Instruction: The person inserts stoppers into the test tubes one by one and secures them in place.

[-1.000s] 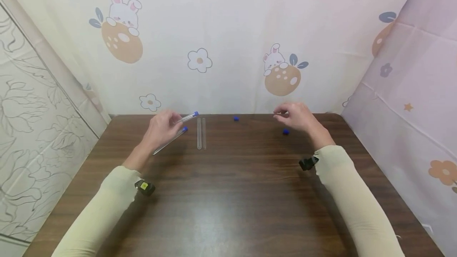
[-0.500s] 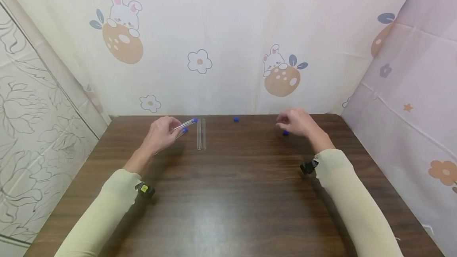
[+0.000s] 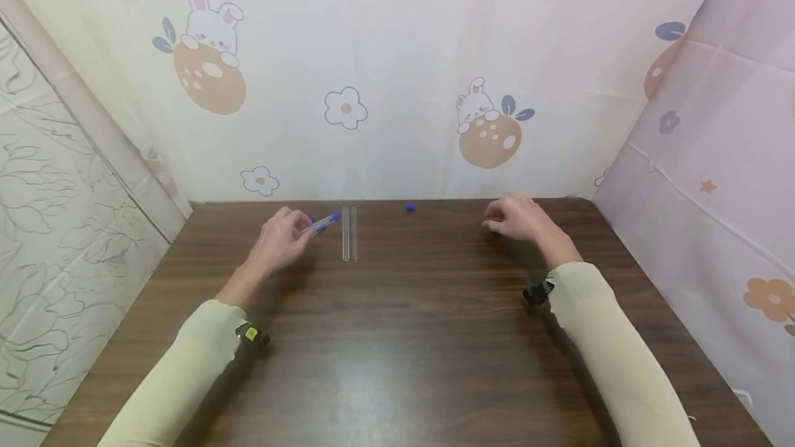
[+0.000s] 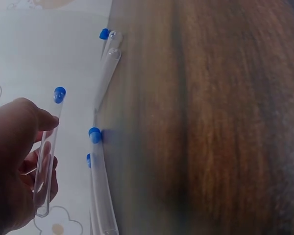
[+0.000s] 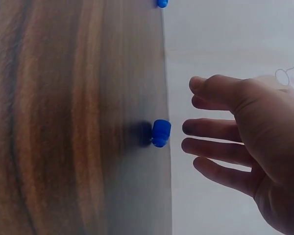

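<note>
Between thumb and fingers, my left hand [image 3: 282, 241] pinches a clear test tube with a blue cap [image 4: 48, 166], held tilted above the table. In the left wrist view, two more blue-capped test tubes [image 4: 103, 196] lie beside that hand; in the head view the hand partly hides them. Two uncapped test tubes [image 3: 346, 234] lie side by side to the right. My right hand [image 3: 520, 218] hovers with relaxed, slightly bent fingers near a blue cap [image 5: 160, 132], apart from it in the right wrist view. Another blue cap [image 3: 410, 207] lies near the table's back edge.
Everything lies near the far edge of a dark wooden table [image 3: 397, 336]. A patterned curtain [image 3: 397, 40] hangs right behind that edge, with further cloth at both sides. Each wrist carries a small black camera [image 3: 537, 292].
My left hand has lowered the held test tube toward the tubes on the table. The right hand has come down closer to the nearby blue cap, now mostly hiding it in the head view.
</note>
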Available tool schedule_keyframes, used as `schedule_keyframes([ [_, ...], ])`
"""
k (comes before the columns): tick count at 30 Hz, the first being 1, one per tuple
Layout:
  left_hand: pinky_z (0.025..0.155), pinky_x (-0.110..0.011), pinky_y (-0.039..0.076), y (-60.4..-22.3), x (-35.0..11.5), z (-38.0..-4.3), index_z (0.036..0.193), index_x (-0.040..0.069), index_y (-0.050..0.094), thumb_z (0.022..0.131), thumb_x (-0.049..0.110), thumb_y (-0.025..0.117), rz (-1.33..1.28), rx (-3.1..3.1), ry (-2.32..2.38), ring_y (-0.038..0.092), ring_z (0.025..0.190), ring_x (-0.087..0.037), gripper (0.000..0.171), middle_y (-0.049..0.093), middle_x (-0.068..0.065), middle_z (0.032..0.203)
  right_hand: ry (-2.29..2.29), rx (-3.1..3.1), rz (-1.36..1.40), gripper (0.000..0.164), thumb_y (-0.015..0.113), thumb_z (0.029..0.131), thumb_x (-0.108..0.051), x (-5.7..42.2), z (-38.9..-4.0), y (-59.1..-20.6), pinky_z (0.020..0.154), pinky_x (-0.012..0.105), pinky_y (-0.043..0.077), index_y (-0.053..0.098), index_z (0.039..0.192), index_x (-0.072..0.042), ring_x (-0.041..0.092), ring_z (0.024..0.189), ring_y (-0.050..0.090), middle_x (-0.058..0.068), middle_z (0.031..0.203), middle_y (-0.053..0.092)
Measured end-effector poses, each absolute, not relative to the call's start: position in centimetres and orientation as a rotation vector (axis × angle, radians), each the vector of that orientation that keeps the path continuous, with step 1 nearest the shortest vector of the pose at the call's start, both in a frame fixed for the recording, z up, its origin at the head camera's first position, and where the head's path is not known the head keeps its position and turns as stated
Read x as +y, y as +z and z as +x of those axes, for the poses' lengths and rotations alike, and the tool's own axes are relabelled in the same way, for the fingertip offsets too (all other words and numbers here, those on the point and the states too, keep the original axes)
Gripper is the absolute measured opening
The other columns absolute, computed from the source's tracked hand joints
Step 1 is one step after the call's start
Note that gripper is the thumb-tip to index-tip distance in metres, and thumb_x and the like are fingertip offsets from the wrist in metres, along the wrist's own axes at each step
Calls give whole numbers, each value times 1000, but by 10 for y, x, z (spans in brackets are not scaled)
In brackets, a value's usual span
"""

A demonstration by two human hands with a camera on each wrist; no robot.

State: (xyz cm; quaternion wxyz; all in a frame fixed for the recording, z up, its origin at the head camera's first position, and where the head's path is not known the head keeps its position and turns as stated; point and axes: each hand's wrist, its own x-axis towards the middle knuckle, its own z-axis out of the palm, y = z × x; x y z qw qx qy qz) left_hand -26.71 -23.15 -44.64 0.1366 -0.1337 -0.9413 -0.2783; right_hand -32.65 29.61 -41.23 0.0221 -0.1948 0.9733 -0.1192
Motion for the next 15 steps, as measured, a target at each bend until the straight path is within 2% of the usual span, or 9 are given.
schedule_keyframes([
  [5, 81, -48, 55, -484, -250, -295, 112, 8, 77, 100, 25, 80, -446, -2698, -807, 65, 89, -32, 21, 68, -14, 102, -363, 2997, -558, 21, 77, 107, -24, 297, -326, -416, 101, 60, 61, 83, 122, -9, 31, 108, 77, 13, 120, 84],
  [9, 80, -45, 54, -503, -258, -309, 115, 11, 77, 100, 25, 80, -418, -2730, -788, 65, 89, -28, 21, 69, -11, 102, -325, 2991, -542, 21, 76, 108, -23, 297, -325, -418, 101, 60, 61, 83, 122, -9, 32, 109, 78, 13, 120, 84],
  [10, 80, -44, 54, -504, -258, -309, 115, 12, 78, 100, 25, 80, -405, -2734, -777, 65, 89, -27, 20, 70, -9, 102, -312, 2991, -543, 21, 75, 108, -22, 297, -325, -418, 101, 60, 61, 83, 122, -8, 33, 109, 78, 13, 119, 84],
  [15, 83, -52, 57, -467, -241, -280, 117, 5, 76, 101, 19, 78, -377, -2817, -755, 67, 93, -33, 22, 72, -16, 105, -244, 2988, -544, 20, 75, 108, -20, 297, -326, -420, 102, 62, 60, 83, 120, -7, 37, 113, 78, 14, 120, 84],
])
